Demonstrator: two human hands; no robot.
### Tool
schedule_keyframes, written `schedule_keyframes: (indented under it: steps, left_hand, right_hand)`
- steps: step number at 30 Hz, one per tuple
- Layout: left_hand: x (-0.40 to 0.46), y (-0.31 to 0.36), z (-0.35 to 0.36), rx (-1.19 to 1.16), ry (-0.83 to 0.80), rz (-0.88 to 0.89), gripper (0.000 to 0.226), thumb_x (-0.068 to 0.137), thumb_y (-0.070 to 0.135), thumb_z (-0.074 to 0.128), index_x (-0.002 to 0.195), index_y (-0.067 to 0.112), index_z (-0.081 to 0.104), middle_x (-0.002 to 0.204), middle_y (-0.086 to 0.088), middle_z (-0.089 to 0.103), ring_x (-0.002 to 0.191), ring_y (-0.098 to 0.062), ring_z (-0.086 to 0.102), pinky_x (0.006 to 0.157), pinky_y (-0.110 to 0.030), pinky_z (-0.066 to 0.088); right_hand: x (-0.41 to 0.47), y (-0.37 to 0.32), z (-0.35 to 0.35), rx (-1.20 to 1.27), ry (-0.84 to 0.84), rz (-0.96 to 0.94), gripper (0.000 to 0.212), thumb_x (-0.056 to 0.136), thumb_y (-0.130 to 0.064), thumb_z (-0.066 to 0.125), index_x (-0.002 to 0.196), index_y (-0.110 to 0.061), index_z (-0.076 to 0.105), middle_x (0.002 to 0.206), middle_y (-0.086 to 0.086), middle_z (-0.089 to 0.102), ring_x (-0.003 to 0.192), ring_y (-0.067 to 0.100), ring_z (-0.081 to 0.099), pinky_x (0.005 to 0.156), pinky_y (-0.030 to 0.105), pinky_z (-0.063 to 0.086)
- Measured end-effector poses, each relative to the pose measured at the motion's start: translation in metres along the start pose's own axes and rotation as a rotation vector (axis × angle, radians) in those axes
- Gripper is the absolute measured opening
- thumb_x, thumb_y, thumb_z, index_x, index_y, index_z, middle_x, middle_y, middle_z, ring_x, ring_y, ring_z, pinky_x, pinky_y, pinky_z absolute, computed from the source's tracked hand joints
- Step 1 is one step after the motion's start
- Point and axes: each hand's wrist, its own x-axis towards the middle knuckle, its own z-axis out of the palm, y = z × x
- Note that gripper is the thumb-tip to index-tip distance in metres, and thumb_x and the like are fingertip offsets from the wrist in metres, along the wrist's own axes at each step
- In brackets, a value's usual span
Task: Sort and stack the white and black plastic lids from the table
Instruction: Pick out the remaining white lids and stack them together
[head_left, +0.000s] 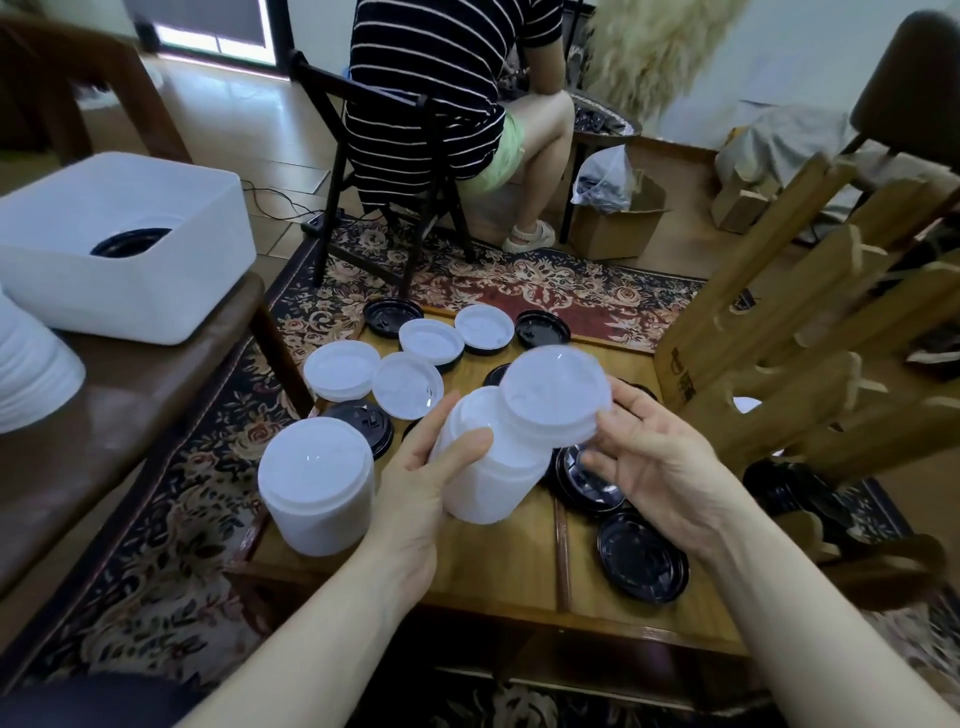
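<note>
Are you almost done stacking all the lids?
About halfway. Done: one tall white stack stands on the wooden table. In hand: the left hand grips a second white stack while the right hand sets a white lid on top. Left: loose white lids and black lids lie scattered, unstacked.

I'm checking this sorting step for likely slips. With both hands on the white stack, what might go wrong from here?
1. The top white lid sits tilted and off-centre on the held stack; it may slide off the right hand rather than nest.
2. The left hand grips the stack tilted, so the lids might fan apart.
3. The standing white stack is at the table edge; a left-forearm nudge may topple it.
</note>
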Motion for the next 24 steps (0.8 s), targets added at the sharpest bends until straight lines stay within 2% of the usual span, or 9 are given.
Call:
schedule_keyframes:
  steps: [3,6,9,13,15,17,19,22,24]
  left_hand:
    - [-0.004,0.005,0.003,0.046,-0.074,-0.008,0.082,0.048,0.047,0.084,0.127,0.041,0.065,0.124,0.017,0.069,0.121,-0.013,0.061,0.102,-0.044,0.050]
    - [-0.006,0.007,0.005,0.070,-0.096,-0.016,0.087,0.048,0.047,0.083,0.132,0.040,0.062,0.125,0.016,0.069,0.120,-0.013,0.062,0.099,-0.041,0.052]
    - [-0.007,0.009,0.006,0.088,-0.110,-0.024,0.085,0.049,0.047,0.082,0.131,0.041,0.062,0.124,0.016,0.069,0.119,-0.012,0.063,0.096,-0.039,0.053]
    - [-0.008,0.009,0.005,0.102,-0.135,-0.030,0.079,0.056,0.043,0.083,0.132,0.039,0.062,0.126,0.014,0.069,0.117,-0.013,0.065,0.097,-0.041,0.054]
    - [-0.009,0.010,0.004,0.109,-0.147,-0.031,0.080,0.057,0.042,0.083,0.133,0.038,0.061,0.126,0.013,0.069,0.116,-0.013,0.066,0.096,-0.042,0.054]
    - [-0.009,0.010,0.005,0.122,-0.153,-0.031,0.083,0.054,0.046,0.082,0.134,0.038,0.061,0.125,0.013,0.069,0.115,-0.013,0.066,0.095,-0.041,0.054]
    - [-0.009,0.010,0.005,0.135,-0.148,-0.028,0.084,0.052,0.048,0.082,0.133,0.038,0.062,0.124,0.014,0.070,0.116,-0.013,0.066,0.094,-0.041,0.054]
    - [-0.008,0.010,0.005,0.144,-0.125,-0.013,0.082,0.050,0.050,0.082,0.129,0.041,0.064,0.123,0.015,0.070,0.116,-0.013,0.065,0.096,-0.042,0.054]
    - [-0.007,0.008,0.004,0.160,-0.110,0.006,0.081,0.048,0.050,0.083,0.127,0.042,0.065,0.122,0.016,0.070,0.116,-0.012,0.065,0.097,-0.040,0.054]
  right_hand:
    - [-0.002,0.000,-0.001,-0.140,-0.055,0.038,0.081,0.072,0.004,0.079,0.141,-0.018,0.043,0.099,0.016,0.064,0.071,0.024,0.065,0.057,0.028,0.055]
    - [-0.004,-0.007,-0.006,-0.413,-0.121,0.028,0.089,0.066,-0.013,0.086,0.141,-0.036,0.044,0.103,0.014,0.066,0.074,0.031,0.054,0.058,0.032,0.046]
    - [-0.007,-0.009,-0.004,-0.625,-0.063,-0.009,0.075,0.065,-0.021,0.083,0.133,-0.032,0.053,0.101,0.005,0.066,0.076,0.026,0.054,0.062,0.030,0.046]
    - [-0.010,-0.005,0.002,-0.684,-0.039,-0.016,0.068,0.064,-0.028,0.084,0.125,-0.033,0.055,0.104,0.001,0.071,0.085,0.018,0.062,0.079,0.038,0.048]
    - [-0.011,-0.003,0.004,-0.713,-0.048,-0.067,0.072,0.065,-0.026,0.083,0.129,-0.034,0.051,0.114,-0.010,0.068,0.100,0.011,0.065,0.087,0.032,0.054]
    - [-0.011,-0.003,0.005,-0.756,-0.092,-0.130,0.077,0.068,-0.025,0.082,0.136,-0.035,0.045,0.129,-0.019,0.058,0.116,0.008,0.058,0.096,0.033,0.053]
    - [-0.011,-0.004,0.005,-0.823,-0.140,-0.170,0.081,0.073,-0.029,0.080,0.142,-0.040,0.040,0.136,-0.024,0.051,0.122,0.006,0.054,0.097,0.031,0.051]
    - [-0.013,-0.005,0.004,-0.971,-0.145,-0.163,0.083,0.075,-0.042,0.081,0.144,-0.050,0.034,0.133,-0.026,0.048,0.114,-0.002,0.053,0.090,0.020,0.046]
    - [-0.014,-0.005,0.006,-1.096,-0.099,-0.141,0.088,0.068,-0.059,0.078,0.142,-0.057,0.030,0.123,-0.028,0.046,0.104,-0.004,0.051,0.088,0.020,0.043]
